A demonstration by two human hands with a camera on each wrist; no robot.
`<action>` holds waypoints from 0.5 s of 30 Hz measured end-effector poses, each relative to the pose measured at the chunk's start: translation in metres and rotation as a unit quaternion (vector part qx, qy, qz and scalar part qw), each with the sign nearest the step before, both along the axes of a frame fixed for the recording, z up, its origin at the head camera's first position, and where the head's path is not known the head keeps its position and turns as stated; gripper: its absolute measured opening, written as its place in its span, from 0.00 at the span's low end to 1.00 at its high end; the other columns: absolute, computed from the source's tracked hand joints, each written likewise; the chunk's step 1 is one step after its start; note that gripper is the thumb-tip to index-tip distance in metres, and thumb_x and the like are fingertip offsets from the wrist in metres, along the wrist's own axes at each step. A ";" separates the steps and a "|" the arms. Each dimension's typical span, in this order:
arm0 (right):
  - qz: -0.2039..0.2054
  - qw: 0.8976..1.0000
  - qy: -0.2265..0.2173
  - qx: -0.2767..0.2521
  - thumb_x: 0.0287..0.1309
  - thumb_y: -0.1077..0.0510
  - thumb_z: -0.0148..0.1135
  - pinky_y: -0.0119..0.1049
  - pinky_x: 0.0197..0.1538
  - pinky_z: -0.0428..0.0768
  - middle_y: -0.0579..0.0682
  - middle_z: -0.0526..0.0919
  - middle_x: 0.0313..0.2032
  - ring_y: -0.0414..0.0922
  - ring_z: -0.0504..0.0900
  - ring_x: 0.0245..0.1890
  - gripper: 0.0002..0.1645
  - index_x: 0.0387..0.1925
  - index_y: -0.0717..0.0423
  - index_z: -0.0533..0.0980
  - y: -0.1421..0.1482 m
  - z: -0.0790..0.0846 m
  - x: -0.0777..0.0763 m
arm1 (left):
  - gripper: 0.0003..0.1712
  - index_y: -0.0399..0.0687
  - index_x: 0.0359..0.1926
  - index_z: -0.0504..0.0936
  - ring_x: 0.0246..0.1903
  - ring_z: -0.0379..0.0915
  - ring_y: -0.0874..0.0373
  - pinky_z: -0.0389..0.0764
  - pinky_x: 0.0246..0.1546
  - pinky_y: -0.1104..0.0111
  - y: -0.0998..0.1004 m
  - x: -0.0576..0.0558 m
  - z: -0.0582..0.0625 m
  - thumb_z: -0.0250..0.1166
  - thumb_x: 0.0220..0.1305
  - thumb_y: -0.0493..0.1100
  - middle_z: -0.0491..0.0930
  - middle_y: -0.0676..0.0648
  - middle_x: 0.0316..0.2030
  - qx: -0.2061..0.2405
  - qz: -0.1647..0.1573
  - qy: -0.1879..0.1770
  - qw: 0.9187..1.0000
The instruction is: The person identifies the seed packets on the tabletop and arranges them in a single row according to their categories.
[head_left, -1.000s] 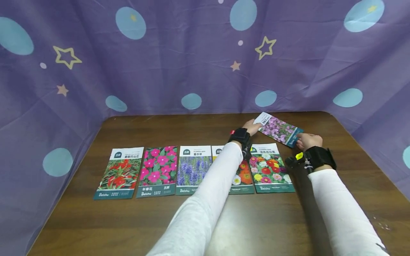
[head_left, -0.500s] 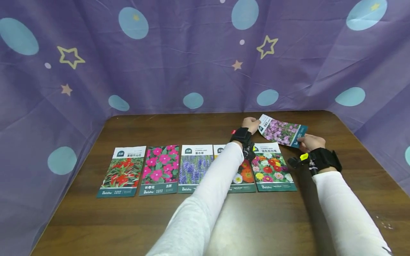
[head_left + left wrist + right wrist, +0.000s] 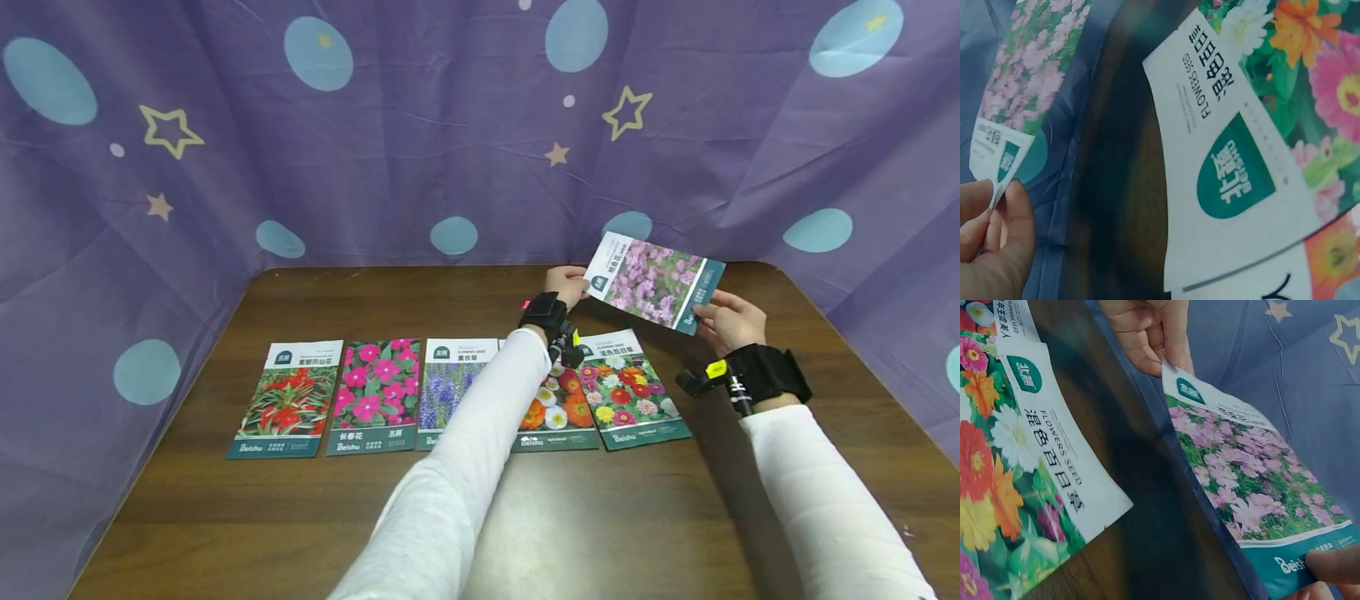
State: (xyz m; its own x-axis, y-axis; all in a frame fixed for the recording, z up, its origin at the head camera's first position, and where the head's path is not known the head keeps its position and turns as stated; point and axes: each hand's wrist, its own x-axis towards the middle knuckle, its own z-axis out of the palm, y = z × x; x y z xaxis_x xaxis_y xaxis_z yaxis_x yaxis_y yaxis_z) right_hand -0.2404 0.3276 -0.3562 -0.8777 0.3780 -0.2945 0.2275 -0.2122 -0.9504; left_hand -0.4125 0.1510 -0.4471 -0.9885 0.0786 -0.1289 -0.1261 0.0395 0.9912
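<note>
Both hands hold a seed packet with pink flowers, slanted in the air over the back right of the table. My left hand pinches its white top corner between thumb and fingers. At the opposite end, the thumb of my right hand lies over the green bottom band, with fingers behind it. In the left wrist view the packet's white end bends where it is pinched. Just in front of the hands lies a packet of mixed zinnias, turned slightly and overlapping the poppy packet.
To the left, a lavender packet, a bright pink periwinkle packet and a red balsam packet lie in a row on the wooden table. My left sleeve covers part of the row. A purple patterned curtain hangs behind the table.
The pink-flower packet has risen off the back of the table between both hands. My left hand has shifted slightly left. The zinnia packet has turned, its top swinging left over the poppy packet.
</note>
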 end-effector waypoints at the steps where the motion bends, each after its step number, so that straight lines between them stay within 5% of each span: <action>1: -0.005 1.000 0.009 -0.009 0.54 0.69 0.58 0.25 0.27 0.78 0.39 0.78 0.24 0.35 0.76 0.24 0.21 0.49 0.52 0.67 -0.001 0.000 0.000 | 0.17 0.40 0.44 0.82 0.31 0.79 0.55 0.81 0.30 0.69 0.000 -0.003 -0.004 0.62 0.52 0.26 0.82 0.45 0.35 0.004 -0.002 0.017 1.000; 4: -0.004 1.000 0.028 0.005 0.54 0.68 0.58 0.25 0.27 0.77 0.38 0.79 0.23 0.34 0.77 0.25 0.17 0.45 0.52 0.68 -0.006 0.003 0.002 | 0.17 0.42 0.41 0.83 0.27 0.78 0.60 0.80 0.26 0.73 -0.006 -0.005 -0.007 0.62 0.50 0.25 0.81 0.49 0.32 0.013 -0.012 0.063 0.998; 5: 0.000 0.999 0.032 0.021 0.54 0.67 0.59 0.24 0.27 0.76 0.37 0.79 0.23 0.33 0.77 0.25 0.17 0.45 0.51 0.69 -0.007 0.005 0.004 | 0.16 0.43 0.41 0.82 0.27 0.77 0.60 0.80 0.26 0.73 -0.011 0.000 0.001 0.62 0.50 0.25 0.81 0.49 0.31 0.015 -0.017 0.065 0.998; 9: 0.020 0.997 0.057 0.051 0.53 0.64 0.63 0.23 0.27 0.76 0.35 0.80 0.24 0.31 0.78 0.25 0.19 0.46 0.50 0.70 -0.012 0.013 0.013 | 0.14 0.35 0.43 0.80 0.29 0.78 0.54 0.82 0.32 0.67 -0.040 0.046 0.057 0.61 0.53 0.26 0.80 0.41 0.34 0.035 -0.024 0.052 0.998; 11: 0.032 0.996 0.075 0.020 0.51 0.64 0.64 0.24 0.28 0.77 0.37 0.81 0.26 0.33 0.79 0.27 0.20 0.46 0.50 0.70 -0.015 0.016 0.018 | 0.15 0.28 0.44 0.78 0.29 0.77 0.53 0.81 0.34 0.64 -0.055 0.072 0.084 0.59 0.54 0.25 0.79 0.37 0.35 0.051 -0.031 0.047 0.997; 15: 0.062 0.990 0.113 -0.063 0.49 0.67 0.65 0.27 0.32 0.79 0.43 0.82 0.30 0.38 0.80 0.29 0.19 0.44 0.52 0.73 -0.021 0.021 0.031 | 0.15 0.25 0.47 0.75 0.26 0.73 0.59 0.81 0.38 0.62 -0.085 0.103 0.111 0.58 0.57 0.26 0.78 0.39 0.32 0.081 -0.081 0.054 0.992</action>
